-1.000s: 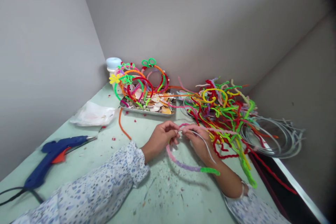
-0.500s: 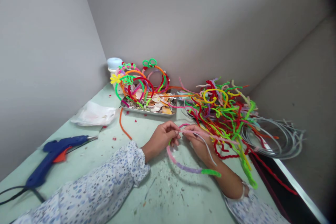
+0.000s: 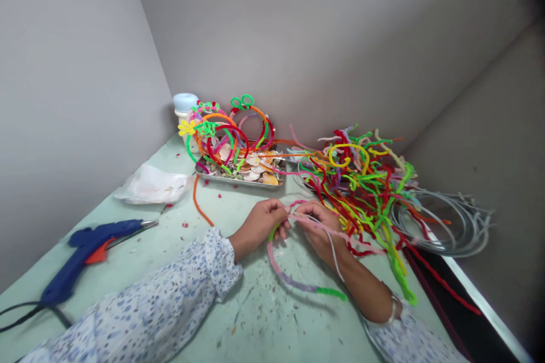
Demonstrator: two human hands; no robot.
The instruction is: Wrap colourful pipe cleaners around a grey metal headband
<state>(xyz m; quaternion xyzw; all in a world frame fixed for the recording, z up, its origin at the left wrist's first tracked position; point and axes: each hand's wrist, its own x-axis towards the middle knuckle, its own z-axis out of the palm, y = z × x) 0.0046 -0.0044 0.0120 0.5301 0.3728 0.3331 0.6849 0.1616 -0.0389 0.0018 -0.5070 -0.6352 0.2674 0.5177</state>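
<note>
Above the middle of the table, my left hand (image 3: 266,218) pinches a headband (image 3: 293,282) wound in pink, lilac and green fuzzy pipe cleaner. The wrapped end curves down and right beneath my hands, ending in bright green. My right hand (image 3: 319,229), close beside the left, pinches a light pink pipe cleaner (image 3: 357,241) where it meets the band. That strip's loose tail trails right across the wrist. From between the fingers, a bare whitish stretch of the band (image 3: 335,258) bends down over my right hand. The exact joining point is hidden by the fingertips.
A metal tray (image 3: 238,182) of shells stands at the back, with finished headbands (image 3: 221,136) on it. Tangled pipe cleaners (image 3: 366,176) and clear hoops (image 3: 451,227) lie right. At left are a blue glue gun (image 3: 80,261), a plastic bag (image 3: 153,184) and a lidded bottle (image 3: 185,103).
The headband has swung slightly down and left, its green end lower. The pale bare end has also tilted downward. The pink tail lies lower, and both hands stay close together.
</note>
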